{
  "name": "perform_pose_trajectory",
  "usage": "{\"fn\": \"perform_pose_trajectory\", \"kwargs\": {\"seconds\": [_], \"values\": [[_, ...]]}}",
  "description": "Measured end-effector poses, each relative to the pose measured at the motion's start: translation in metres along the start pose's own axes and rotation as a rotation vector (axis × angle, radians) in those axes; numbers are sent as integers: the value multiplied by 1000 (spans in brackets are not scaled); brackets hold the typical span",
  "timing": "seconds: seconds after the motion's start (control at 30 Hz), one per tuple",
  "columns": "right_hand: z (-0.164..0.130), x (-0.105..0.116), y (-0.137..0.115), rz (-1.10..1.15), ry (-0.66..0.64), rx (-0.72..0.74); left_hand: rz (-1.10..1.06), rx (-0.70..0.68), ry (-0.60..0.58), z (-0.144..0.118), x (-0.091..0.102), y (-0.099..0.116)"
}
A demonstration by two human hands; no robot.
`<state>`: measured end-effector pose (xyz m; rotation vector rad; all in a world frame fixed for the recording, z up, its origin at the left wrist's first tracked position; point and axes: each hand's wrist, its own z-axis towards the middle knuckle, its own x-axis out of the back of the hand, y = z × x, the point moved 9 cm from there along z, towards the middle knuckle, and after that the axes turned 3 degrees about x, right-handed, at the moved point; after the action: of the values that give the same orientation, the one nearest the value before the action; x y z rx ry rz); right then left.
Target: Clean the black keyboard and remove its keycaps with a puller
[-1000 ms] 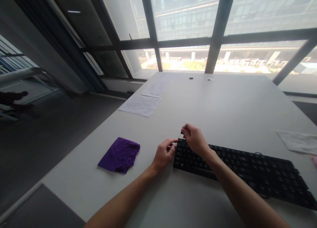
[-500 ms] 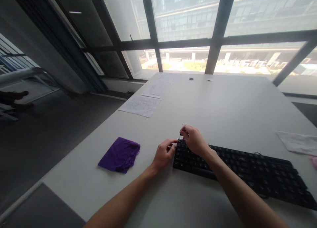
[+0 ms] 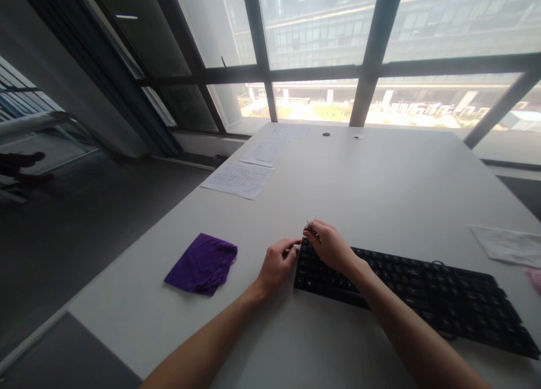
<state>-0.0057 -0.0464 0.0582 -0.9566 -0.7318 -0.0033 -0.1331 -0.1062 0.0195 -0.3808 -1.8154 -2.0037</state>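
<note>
Your right hand (image 3: 332, 245) hovers over the far left corner of a black keyboard (image 3: 416, 290), fingers pinched shut on a small pale tool (image 3: 307, 226), seemingly a key puller, whose tip pokes out above the fingertips, while your left hand (image 3: 276, 264) rests curled against the keyboard's left edge, bracing it; whether that hand actually grips anything cannot be told. The keyboard lies at lower right of centre in the frame, slanting off toward the right edge across a white table (image 3: 380, 175). To do this well, by the look of it, keep your left hand pressed to the frame so the board cannot slide, seat the tool squarely over the corner key, and pull straight up rather than at an angle, since a tilted pull is likely to strain the stem or flick the cap away. Go gently; the tool is slight and your grip is only fingertips. Counted on the table: one keyboard, one tool, one folded purple cloth (image 3: 202, 264) lying left of your hands and well apart from the keyboard, one white cloth or sheet (image 3: 507, 245) at the right edge of the frame, and at least two printed papers (image 3: 239, 178) at upper left of the tabletop near the windows (image 3: 321, 28), with two small round grommets (image 3: 326, 134) set in the far edge.
</note>
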Motion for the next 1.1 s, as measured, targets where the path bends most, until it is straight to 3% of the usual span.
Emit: {"fn": "perform_pose_trajectory", "kwargs": {"seconds": [0.17,0.37,0.53,0.67,1.1], "values": [[-8,-8,0,1,-52,22,-11,9,4,0,-2,-3],[-7,-5,9,99,47,-6,-69,-6,12,17,2,-2],[-10,-2,18,166,131,-59,-14,-61,-155,43,-10,5],[-13,-2,19,194,180,-65,10,-115,-240,48,-20,6],[-17,0,17,258,203,-32,-105,-133,-189,39,-21,5]]}}
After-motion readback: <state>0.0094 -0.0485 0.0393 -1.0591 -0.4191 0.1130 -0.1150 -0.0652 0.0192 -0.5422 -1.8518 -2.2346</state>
